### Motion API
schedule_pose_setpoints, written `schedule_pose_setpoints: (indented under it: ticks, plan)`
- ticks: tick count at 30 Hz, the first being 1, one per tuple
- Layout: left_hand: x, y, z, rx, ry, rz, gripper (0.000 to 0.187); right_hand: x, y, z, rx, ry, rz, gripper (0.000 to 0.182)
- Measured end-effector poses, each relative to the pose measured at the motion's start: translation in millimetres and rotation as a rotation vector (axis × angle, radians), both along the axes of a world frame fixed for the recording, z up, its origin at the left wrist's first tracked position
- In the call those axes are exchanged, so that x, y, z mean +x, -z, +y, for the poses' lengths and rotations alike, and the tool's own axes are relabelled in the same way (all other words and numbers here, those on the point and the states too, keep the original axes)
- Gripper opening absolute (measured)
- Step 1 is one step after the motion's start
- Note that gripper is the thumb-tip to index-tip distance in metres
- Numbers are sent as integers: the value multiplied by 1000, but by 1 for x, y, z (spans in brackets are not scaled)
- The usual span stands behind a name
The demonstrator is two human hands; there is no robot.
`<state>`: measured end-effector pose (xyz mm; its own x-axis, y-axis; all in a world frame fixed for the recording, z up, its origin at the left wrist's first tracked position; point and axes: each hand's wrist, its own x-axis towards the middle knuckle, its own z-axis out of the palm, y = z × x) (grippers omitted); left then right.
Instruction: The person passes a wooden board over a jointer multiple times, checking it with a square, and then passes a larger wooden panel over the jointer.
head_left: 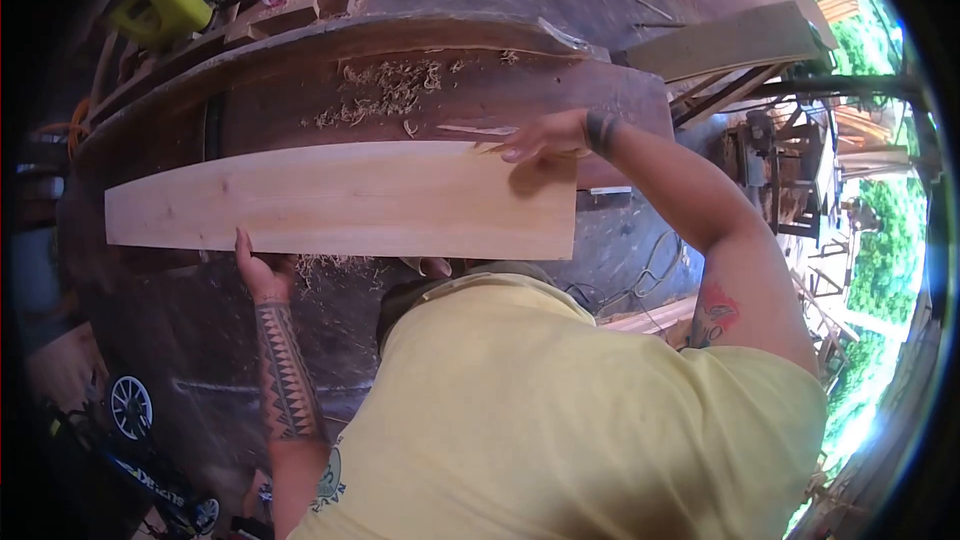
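Observation:
A long, pale wooden board (350,198) lies across the dark workbench (270,125), its left end narrower than its right. My left hand (264,268) is at the board's near edge, left of the middle, with the thumb up against the edge and the other fingers partly hidden beneath it. Over the far right corner reaches my right hand (545,138), fingers apart and bent over the board's far edge; whether it presses on the wood is hard to tell. Curled wood shavings (385,90) are scattered on the bench beyond the board.
A yellow-green tool (160,5) stands at the upper left among timber pieces. Another plank (730,42) sticks out at the upper right. A small wheeled object (131,407) is at the lower left. A thin cable (655,265) lies right of the board.

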<state>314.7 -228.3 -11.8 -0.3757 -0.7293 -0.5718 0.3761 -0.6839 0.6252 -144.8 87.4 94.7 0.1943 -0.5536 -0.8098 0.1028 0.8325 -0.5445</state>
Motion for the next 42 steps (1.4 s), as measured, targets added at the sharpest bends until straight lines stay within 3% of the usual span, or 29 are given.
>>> schedule_pose_setpoints:
  ticks: [4, 7, 12, 14, 15, 17, 19, 22, 24, 25, 27, 37, 42]
  plan:
    - [4, -6, 3, 63, 12, -56, 59, 10, -11, 3, 39, -80, 2, 72]
    - [15, 5, -14, 52, -29, -73, 64, 7, -15, 2, -154, -381, 230, 68]
    - [20, -8, -67, 84, -182, -181, 73, 55, -91, 11, -464, -465, 660, 82]
    - [47, 58, -93, 132, -215, -100, 83, 74, -106, 20, -475, -491, 839, 72]
    - [54, 67, -92, 170, -241, -36, 86, 79, -110, 25, -512, -504, 905, 65]
    - [43, 51, -60, 52, -206, 114, 89, 95, -141, 24, -418, -582, 991, 63]
    - [20, 10, -33, 58, -256, 157, 79, 96, -143, 37, -447, -616, 1082, 61]
    - [33, 95, -34, -829, 3, -186, 37, 72, -145, 63, -436, -660, 1133, 61]
    - [9, 77, 4, -521, -97, 48, 39, 46, -140, 88, -458, -679, 1182, 61]
    - [-9, 62, 28, -224, -193, 186, 40, 30, -138, 101, -477, -688, 1219, 62]
    - [-48, 46, 65, -16, -272, 258, 42, -6, -132, 131, -506, -691, 1283, 61]
    - [-256, 33, 274, 224, -381, 313, 55, -209, -119, 312, -666, -704, 1384, 58]
    - [-355, 19, 342, 320, -409, 281, 61, -276, -132, 387, -556, -653, 1398, 58]
